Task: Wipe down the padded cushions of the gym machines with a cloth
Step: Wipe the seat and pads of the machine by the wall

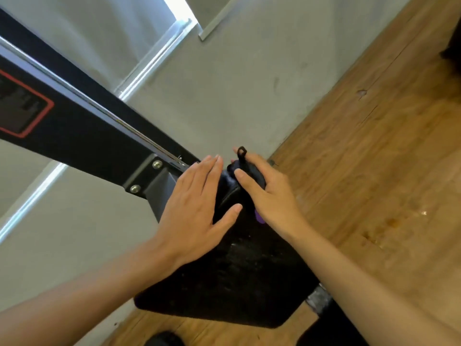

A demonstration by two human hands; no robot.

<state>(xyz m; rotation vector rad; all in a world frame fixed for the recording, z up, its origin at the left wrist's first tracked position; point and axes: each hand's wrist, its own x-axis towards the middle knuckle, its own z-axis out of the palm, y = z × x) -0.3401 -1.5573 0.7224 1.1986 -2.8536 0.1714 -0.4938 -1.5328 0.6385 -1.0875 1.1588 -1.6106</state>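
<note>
Gripping a dark looped cloth [228,177], right hand [264,193] works the upper end of the black padded cushion [237,275]; left hand [194,208] rests flat-fingered; lower padding seemingly unwiped.

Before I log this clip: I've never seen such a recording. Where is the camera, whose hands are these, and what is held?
One picture, from a camera on a person's head, looking down at their own bare hands. The left hand lies flat, fingers straight, on the black pad of a gym machine. The right hand grips a dark cloth at the pad's far end. The pad joins a black frame bearing a red-edged label. Below is a wooden floor. A purple bit shows under the right hand; I cannot tell what it is.
</note>
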